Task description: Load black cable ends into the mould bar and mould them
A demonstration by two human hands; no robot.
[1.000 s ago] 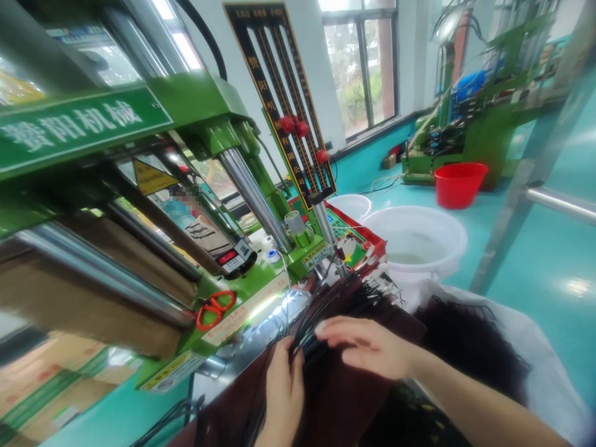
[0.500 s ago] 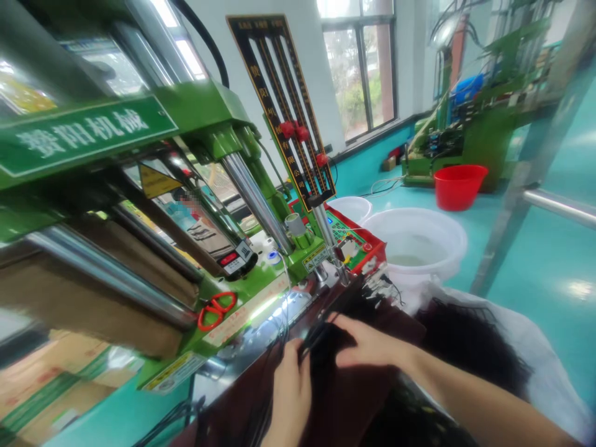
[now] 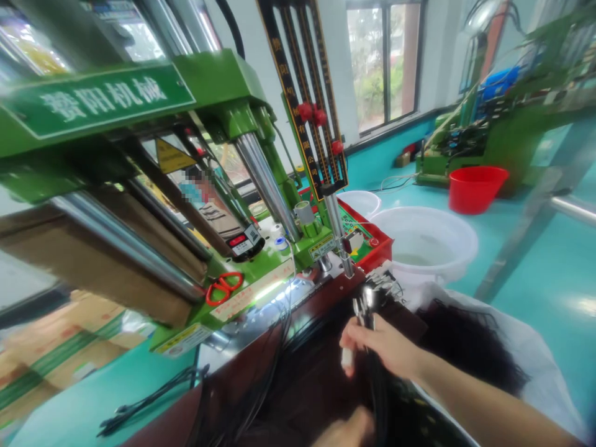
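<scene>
My right hand is closed around a bundle of black cables over the dark red tabletop. Metal and white connector ends stick up out of that fist. At the bottom edge, my left hand is smeared by motion, close beside the hanging part of the bundle; its fingers are not clear. More black cables lie along the tabletop to the left. A heap of white connector ends rests at the table's far right end.
A green press stands ahead, with red-handled scissors on its bed. Beyond the table's right side are a white sack with dark cables, a white tub and a red bucket. Cartons sit at left.
My right hand has lifted a cable bundle so its connector ends show. My left hand has moved down and right, away from the cables on the table. The view has shifted slightly.
</scene>
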